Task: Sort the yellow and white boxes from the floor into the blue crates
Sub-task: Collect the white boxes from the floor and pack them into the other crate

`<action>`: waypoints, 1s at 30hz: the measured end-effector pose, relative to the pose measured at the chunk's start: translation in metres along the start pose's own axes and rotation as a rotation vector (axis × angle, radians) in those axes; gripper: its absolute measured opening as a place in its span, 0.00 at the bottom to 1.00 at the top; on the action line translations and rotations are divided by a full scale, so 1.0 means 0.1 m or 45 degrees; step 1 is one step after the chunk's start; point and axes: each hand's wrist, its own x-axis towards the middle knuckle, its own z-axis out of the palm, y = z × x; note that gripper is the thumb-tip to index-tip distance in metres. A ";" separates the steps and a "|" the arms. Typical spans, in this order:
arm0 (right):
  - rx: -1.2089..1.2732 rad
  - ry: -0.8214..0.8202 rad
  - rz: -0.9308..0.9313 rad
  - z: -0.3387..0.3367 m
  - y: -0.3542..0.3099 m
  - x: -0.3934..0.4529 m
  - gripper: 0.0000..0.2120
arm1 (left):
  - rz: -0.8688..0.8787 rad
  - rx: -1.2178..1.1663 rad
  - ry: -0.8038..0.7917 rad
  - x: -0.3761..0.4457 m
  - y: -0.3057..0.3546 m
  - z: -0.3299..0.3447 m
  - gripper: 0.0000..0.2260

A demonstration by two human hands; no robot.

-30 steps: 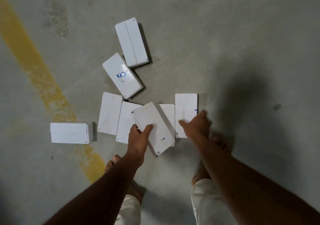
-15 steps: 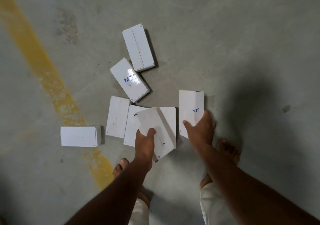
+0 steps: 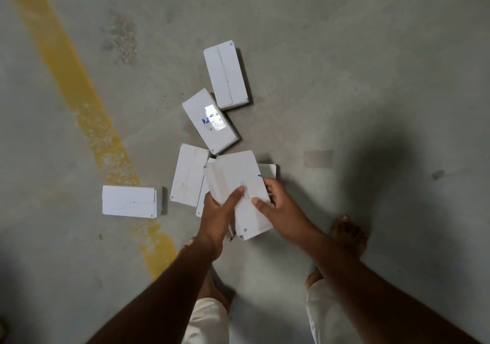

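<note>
Over the concrete floor (image 3: 344,51), near centre, both hands hold white boxes raised above the pile. Left hand (image 3: 216,216) grips one white box (image 3: 225,176) w/ thumb across its top face; right hand (image 3: 281,211) grips a second white box (image 3: 252,219) w/ thumb on top, fingers curled round its right edge. The two held boxes overlap, touching; a blue pen mark shows at the right edge.

Blue crates: not visible in this view, so contents can't be told.

Under the held pair lie more white boxes, mostly hidden; one corner (image 3: 269,171) sticks out to the right. Just left of them a flat white box (image 3: 188,175) lies on the floor. Farther left, apart, a white box (image 3: 130,201) lies crosswise at the edge of a yellow floor line (image 3: 79,91). Farther off, a white box w/ glossy tape + blue scribble (image 3: 209,120) lies diagonal, its far end just beside another white box (image 3: 226,75). Bare feet at near side; right foot (image 3: 347,235) near the right forearm.
</note>
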 end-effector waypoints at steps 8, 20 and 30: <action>-0.509 0.495 0.252 0.11 0.27 0.29 0.26 | -0.030 0.029 0.144 0.10 -0.25 -0.22 0.29; -0.240 0.518 0.491 0.40 0.42 0.70 0.39 | -0.005 0.195 0.128 0.25 -0.34 -0.30 0.29; -0.101 0.553 0.506 0.51 0.63 0.90 0.53 | -0.036 0.157 0.081 0.32 -0.38 -0.47 0.25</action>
